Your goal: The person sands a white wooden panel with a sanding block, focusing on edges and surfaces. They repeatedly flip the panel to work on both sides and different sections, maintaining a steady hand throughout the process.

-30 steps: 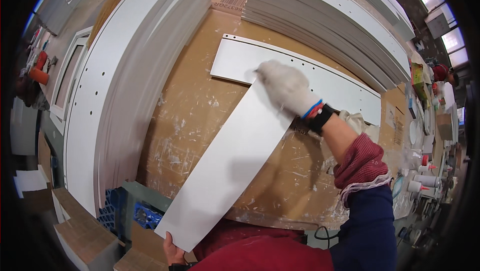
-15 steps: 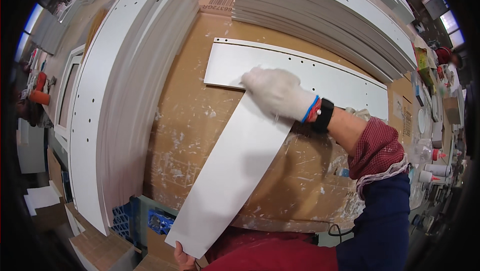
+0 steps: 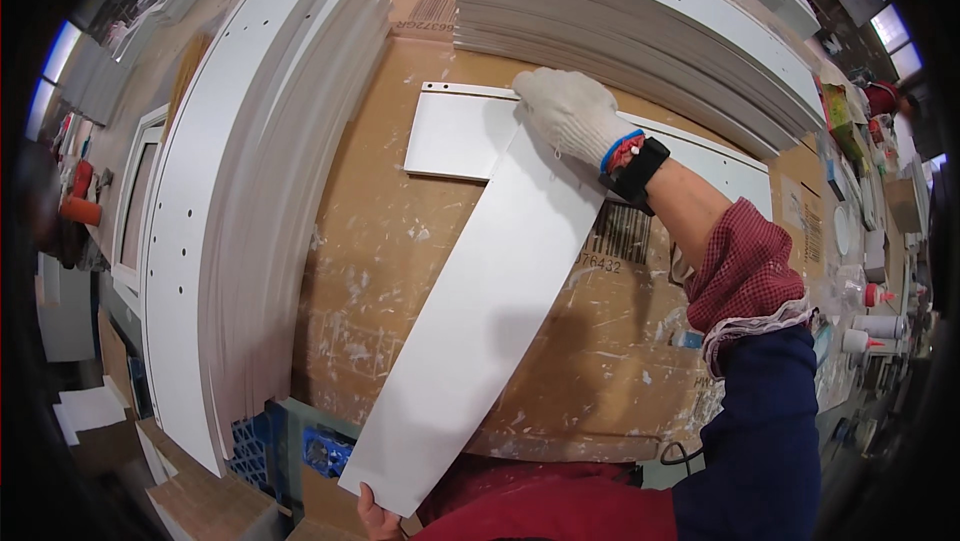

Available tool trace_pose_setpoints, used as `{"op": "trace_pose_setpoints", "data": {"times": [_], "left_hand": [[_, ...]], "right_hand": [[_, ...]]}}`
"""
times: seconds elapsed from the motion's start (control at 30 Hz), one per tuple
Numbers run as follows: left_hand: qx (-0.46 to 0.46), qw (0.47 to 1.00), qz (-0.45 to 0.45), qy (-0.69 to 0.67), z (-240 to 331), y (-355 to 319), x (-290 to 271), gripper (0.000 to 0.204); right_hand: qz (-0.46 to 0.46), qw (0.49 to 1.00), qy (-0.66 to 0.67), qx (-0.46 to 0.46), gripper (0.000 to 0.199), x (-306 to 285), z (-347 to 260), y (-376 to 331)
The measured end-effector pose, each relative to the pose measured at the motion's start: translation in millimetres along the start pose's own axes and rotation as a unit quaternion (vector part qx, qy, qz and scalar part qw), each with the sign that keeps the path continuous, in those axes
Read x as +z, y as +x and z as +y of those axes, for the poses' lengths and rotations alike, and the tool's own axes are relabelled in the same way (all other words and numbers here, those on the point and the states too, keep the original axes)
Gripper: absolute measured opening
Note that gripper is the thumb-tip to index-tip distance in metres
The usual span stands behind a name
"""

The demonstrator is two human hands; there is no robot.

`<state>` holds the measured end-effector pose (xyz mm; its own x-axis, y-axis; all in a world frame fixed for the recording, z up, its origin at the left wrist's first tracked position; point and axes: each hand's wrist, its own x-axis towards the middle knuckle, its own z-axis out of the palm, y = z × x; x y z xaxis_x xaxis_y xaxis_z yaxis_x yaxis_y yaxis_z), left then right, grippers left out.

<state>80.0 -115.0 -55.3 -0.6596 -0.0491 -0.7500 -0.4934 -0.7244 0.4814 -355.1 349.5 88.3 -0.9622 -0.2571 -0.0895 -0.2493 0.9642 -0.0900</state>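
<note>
Left hand [image 3: 372, 519], bare and at the near edge of the view, grips the near end of a long white panel [image 3: 490, 311]; only a few fingers show beneath the panel's corner, so the exact grip cannot be fully read. From there the panel runs diagonally away from the body, over the cardboard-covered worktop [image 3: 400, 241], which is flecked with dried paint.

Right hand [image 3: 568, 113], in a white knit glove with a dark wrist strap, rests on the far end of the panel, fingers curled over its top edge. That end overlaps a second white panel [image 3: 455, 136] lying flat and crosswise on the worktop, with small holes along its far edge.

To handle this step well, keep both ends supported so the long panel does not flex or scrape its face on the lower piece. Hold by the edges, not the painted face. Keep the near end level with the far end.

Left of the work, a tall stack of white drilled boards [image 3: 230, 221] lies along the worktop. Beyond the right hand, another stack of white boards [image 3: 640, 11] sits close behind the crosswise panel. Bottles and small containers [image 3: 875, 326] crowd the right margin.
</note>
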Motion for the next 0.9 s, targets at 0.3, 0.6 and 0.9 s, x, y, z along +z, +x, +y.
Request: {"op": "trace_pose_setpoints", "data": {"times": [0.3,0.6,0.9], "left_hand": [[-0.003,1.0,-0.003,-0.018,8.1,0.0,-4.1,0.06],[-0.009,0.999,-0.031,0.013,2.9,0.3,-4.3,0.061],[-0.004,0.998,0.022,-0.055,3.9,-2.4,17.1,0.056]], "right_hand": [[0.049,0.996,0.024,0.069,0.013,2.7,35.1,-20.2],[-0.142,0.94,0.116,-0.286,0.016,20.1,-139.8,-75.3],[-0.042,0.983,0.089,-0.158,0.012,29.4,-67.4,-45.1]]}}
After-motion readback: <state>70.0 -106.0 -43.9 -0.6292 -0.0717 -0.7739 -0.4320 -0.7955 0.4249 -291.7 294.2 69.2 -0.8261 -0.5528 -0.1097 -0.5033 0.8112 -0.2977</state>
